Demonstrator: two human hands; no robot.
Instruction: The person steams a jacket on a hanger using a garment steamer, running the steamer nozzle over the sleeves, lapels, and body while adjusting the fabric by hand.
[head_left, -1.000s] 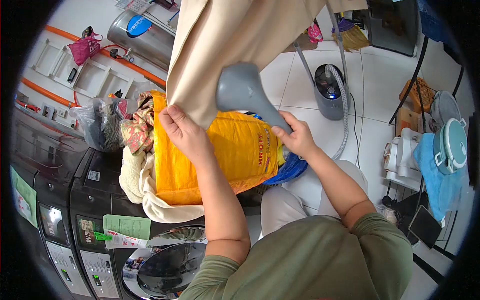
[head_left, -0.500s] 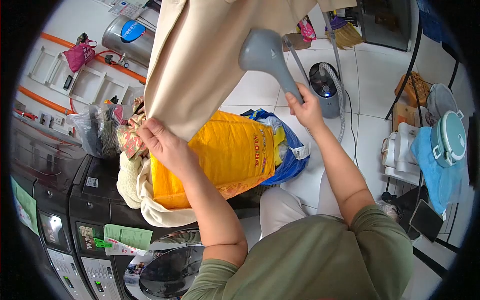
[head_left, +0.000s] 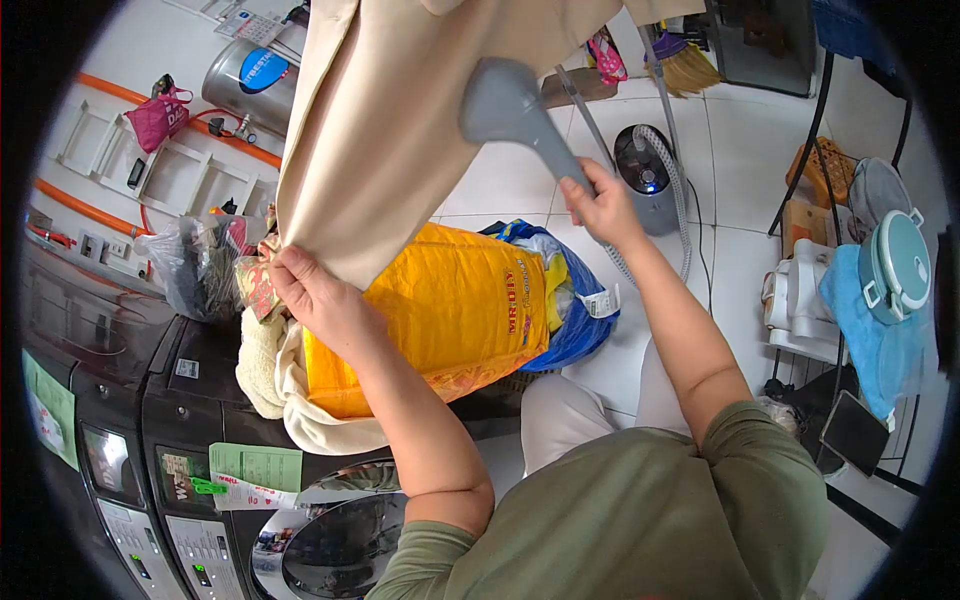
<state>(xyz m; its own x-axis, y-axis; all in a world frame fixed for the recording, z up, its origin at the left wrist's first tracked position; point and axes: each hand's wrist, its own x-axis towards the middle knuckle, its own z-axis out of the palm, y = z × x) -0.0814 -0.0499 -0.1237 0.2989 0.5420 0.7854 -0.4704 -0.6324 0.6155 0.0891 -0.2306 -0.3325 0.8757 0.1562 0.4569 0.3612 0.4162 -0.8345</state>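
A beige garment (head_left: pixel 370 150) hangs down from the top of the view. My left hand (head_left: pixel 312 292) pinches its lower left corner and pulls the cloth out toward the left. Wrapped round the handle of a grey garment steamer head (head_left: pixel 505 105) are the fingers of my right hand (head_left: pixel 603 207). The broad steamer head lies against the right side of the garment. Its ribbed hose (head_left: pixel 684 215) runs to the dark steamer base (head_left: pixel 645 180) on the floor. Below the garment stands a yellow bag (head_left: pixel 430 315), close under my left hand.
Cream cloths (head_left: pixel 262 370) and a blue bag (head_left: pixel 575 335) lie beside the yellow bag. Dark washing machines (head_left: pixel 190 400) line the left. On the right, a rack holds a teal lidded container (head_left: pixel 900 265) and a blue towel (head_left: pixel 850 315). A broom (head_left: pixel 688 70) stands at the back.
The steamer head and my right hand have shifted slightly left across the garment. My left hand has moved a little left and down, drawing the garment's corner along with it.
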